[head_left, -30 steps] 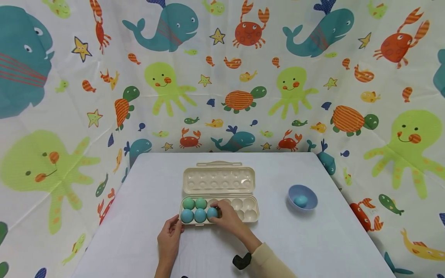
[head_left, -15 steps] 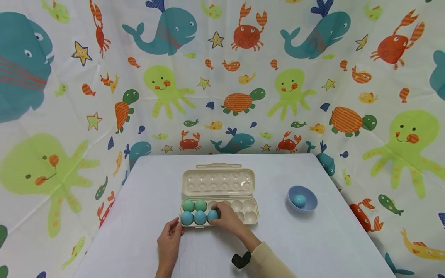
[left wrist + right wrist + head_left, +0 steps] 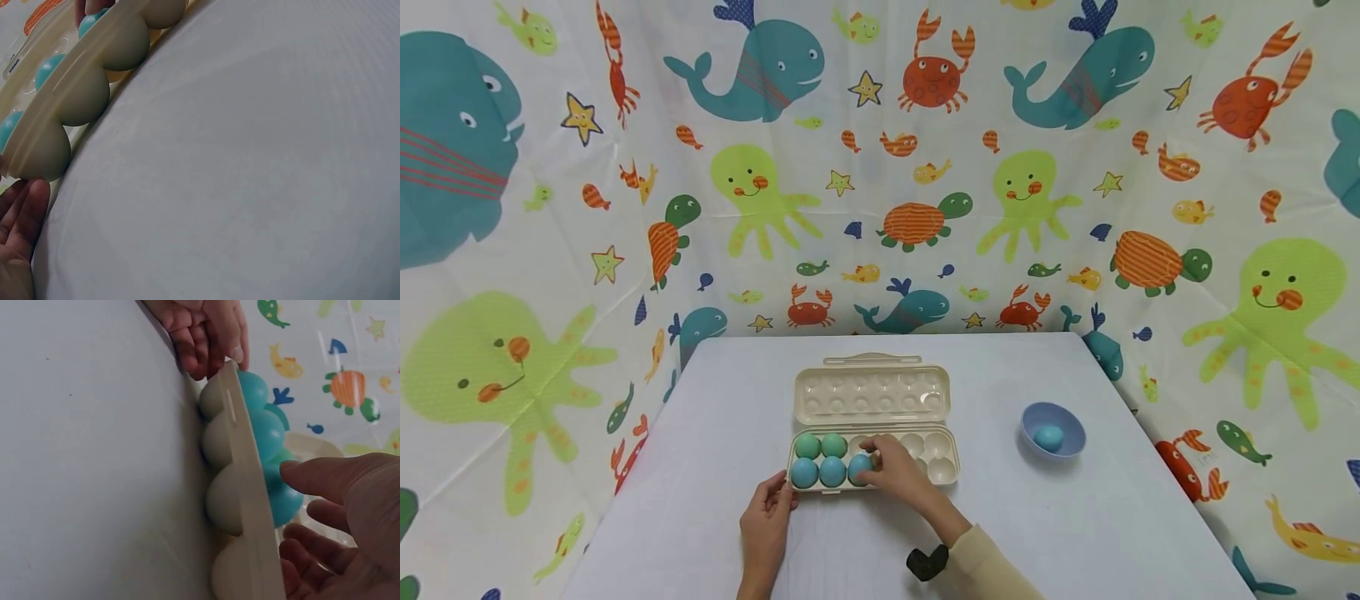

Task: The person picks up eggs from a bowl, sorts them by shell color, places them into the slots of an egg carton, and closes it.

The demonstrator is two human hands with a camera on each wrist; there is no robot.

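A cream egg carton [image 3: 874, 482] lies on the white table with its lid folded back. In its left part sit two green eggs [image 3: 821, 446] in the far row and, in the near row, three blue eggs [image 3: 818, 472]. My left hand [image 3: 765, 532] grips the carton's near left corner, thumb at the rim and fingers below it. Over the third blue egg [image 3: 284, 500] is my right hand [image 3: 901, 472], its thumb tip at the egg and the other fingers loosely spread apart from it. In the left wrist view the left fingers [image 3: 31, 212] reach under the end cup.
To the right stands a blue bowl [image 3: 1052, 414] with one blue egg [image 3: 1048, 437] in it. The carton's open lid [image 3: 872, 396] lies behind the egg row. A curtain [image 3: 880, 192] printed with sea animals hangs around the table's far and side edges.
My right fingers have loosened around the third blue egg and drawn slightly to the right, so more of the egg shows. The left hand stays at the carton's corner.
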